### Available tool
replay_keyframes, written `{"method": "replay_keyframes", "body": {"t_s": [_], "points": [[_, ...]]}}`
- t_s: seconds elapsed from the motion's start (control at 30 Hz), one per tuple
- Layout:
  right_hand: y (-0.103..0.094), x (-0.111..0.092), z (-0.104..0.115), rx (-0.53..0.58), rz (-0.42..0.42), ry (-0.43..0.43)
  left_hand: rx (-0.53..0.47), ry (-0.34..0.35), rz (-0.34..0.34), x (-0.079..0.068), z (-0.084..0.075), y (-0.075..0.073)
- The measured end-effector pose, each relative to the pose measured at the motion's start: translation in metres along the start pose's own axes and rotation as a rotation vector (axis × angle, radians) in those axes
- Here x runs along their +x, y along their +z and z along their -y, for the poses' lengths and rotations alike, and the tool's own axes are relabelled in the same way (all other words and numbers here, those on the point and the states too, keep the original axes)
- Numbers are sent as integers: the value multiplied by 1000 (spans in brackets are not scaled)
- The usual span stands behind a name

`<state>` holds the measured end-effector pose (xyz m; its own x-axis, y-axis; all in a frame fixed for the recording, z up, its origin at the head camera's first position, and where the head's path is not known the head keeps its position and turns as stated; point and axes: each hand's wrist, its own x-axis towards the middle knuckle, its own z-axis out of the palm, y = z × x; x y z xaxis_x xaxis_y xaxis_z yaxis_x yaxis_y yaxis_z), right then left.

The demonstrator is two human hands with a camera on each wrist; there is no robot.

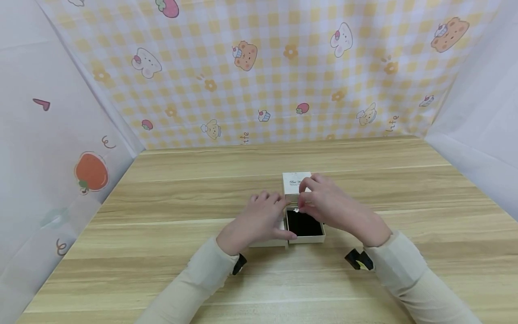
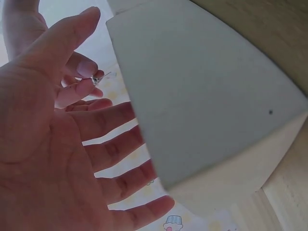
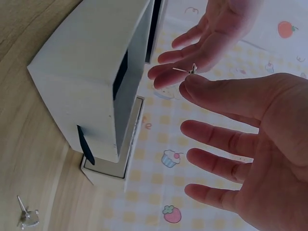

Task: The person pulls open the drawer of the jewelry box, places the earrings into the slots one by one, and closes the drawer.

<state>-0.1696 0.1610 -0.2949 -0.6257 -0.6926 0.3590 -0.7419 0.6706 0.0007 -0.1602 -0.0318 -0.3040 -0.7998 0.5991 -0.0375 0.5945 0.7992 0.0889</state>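
Thumb and forefinger of my right hand pinch a small silvery stud earring, its thin post pointing away from the fingertips. Below it lies a white box drawer with a black lining. My left hand reaches over a white box just left of the drawer, fingers extended and thumb overlapping the drawer's front edge. In the left wrist view, its fingertips pass behind the edge of a white box wall. Another stud earring lies on the table in the right wrist view.
A white box with printed lettering stands just behind the drawer. A black tab sticks out from a box side in the right wrist view. The wooden table ends at a yellow checked cloth with cartoon prints.
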Motion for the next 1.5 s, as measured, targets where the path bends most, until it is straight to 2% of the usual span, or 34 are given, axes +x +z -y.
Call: {"method": "replay_keyframes", "body": {"t_s": [0.63,0.83,1.5], "points": [[11,0,-4,15,86,45,60,2,18,2,-1,7],[13,0,-5,20,100,46,48,7,1,2,0,9],[25,-1,-9,8,134,64,29,-2,18,1,-1,8]]}}
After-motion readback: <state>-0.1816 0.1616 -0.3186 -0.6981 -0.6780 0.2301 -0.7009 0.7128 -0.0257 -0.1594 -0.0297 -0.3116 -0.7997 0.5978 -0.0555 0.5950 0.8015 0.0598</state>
